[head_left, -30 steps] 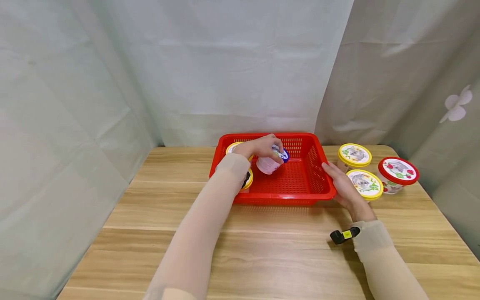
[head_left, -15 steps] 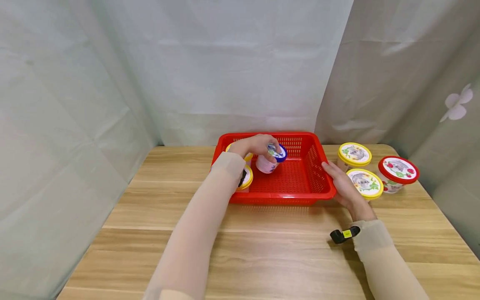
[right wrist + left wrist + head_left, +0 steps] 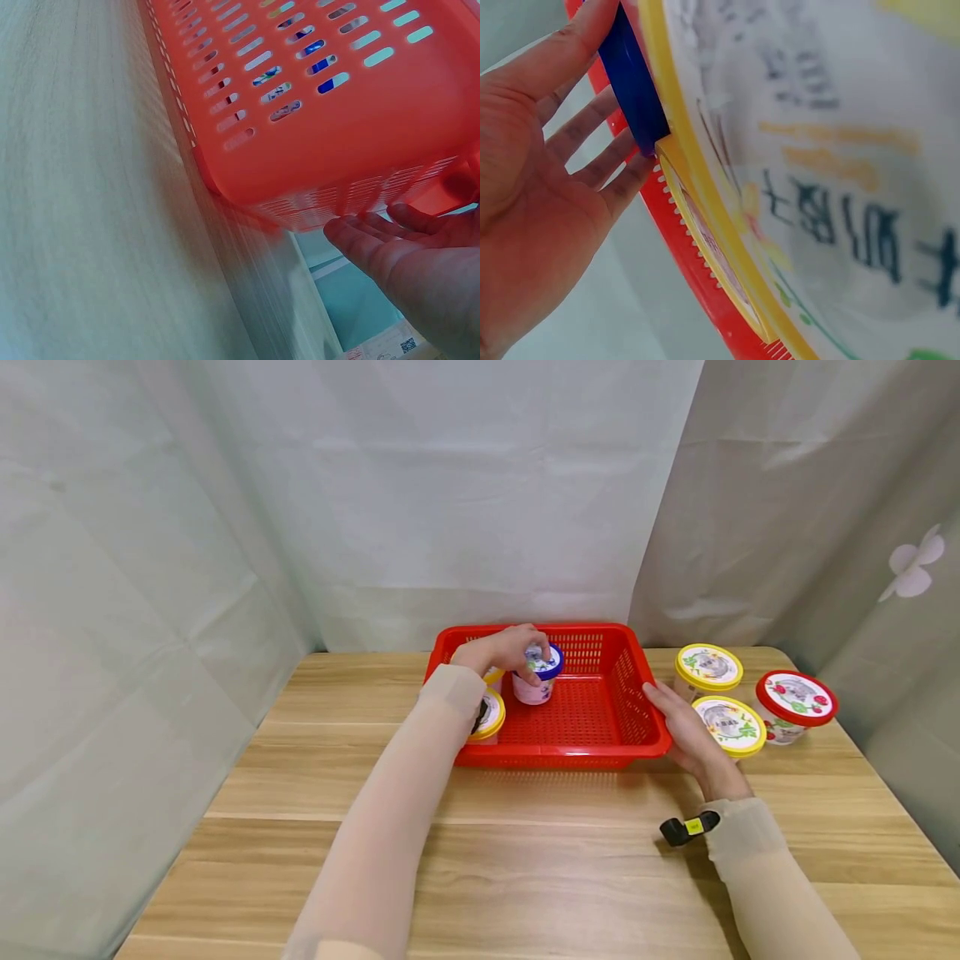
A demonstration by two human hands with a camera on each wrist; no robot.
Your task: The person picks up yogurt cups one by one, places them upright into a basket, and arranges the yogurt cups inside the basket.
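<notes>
In the head view my left hand (image 3: pixel 512 647) reaches into the red plastic basket (image 3: pixel 558 752) and grips a small round tub with a blue lid (image 3: pixel 534 691). The tub stands upright, its pink-white side partly hidden by the thumb. In the left wrist view the thumb and fingers lie on either side of the blue lid (image 3: pixel 634 82). Yellow-lidded tubs (image 3: pixel 489 714) stand beside it at the basket's left end, partly covered by my arm. My right hand (image 3: pixel 692 735) touches the basket's right wall; in the right wrist view its fairly straight fingers (image 3: pixel 360 236) rest against the outside.
Right of the basket, two yellow-lidded tubs (image 3: pixel 708 667) and a red-lidded tub (image 3: pixel 797 697) stand on the wooden table (image 3: pixel 570 860). A pale curtain (image 3: pixel 480 510) hangs close behind the basket.
The blue-lidded tub has gone from tilted to upright and shifted slightly left with my left hand, up beside the yellow-lidded tubs. My right hand has stayed at the basket wall.
</notes>
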